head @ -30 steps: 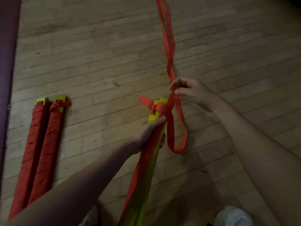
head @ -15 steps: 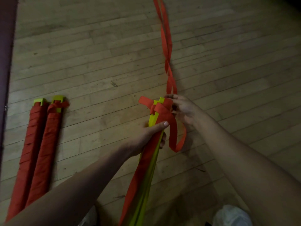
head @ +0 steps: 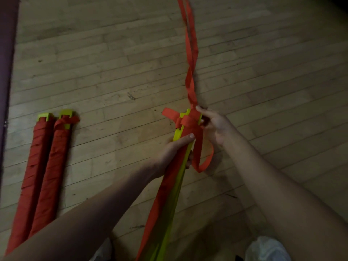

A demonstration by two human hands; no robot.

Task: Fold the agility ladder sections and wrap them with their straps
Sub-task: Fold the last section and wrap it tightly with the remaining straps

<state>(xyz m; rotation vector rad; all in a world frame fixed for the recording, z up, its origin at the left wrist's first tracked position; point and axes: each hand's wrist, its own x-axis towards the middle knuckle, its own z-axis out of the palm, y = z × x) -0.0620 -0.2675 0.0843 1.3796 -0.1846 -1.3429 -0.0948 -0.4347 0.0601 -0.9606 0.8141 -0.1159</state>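
Wood floor (head: 113,53), one ladder bundle (head: 178,187): left hand (head: 173,153) gripping near its top, right hand (head: 216,127) pinching strap (head: 190,85) there; best kept taut, turns overlapping.

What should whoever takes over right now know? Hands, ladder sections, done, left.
Left hand: grips the folded yellow section just below its top end.
Right hand: pinches the orange strap at that top end.
Strap: roughly one turn round the top, a loop hanging beside it, the long tail trailing away over the wooden floor.
Done: two wrapped sections lie side by side at far left.
Left: wind the strap down this section and secure it.
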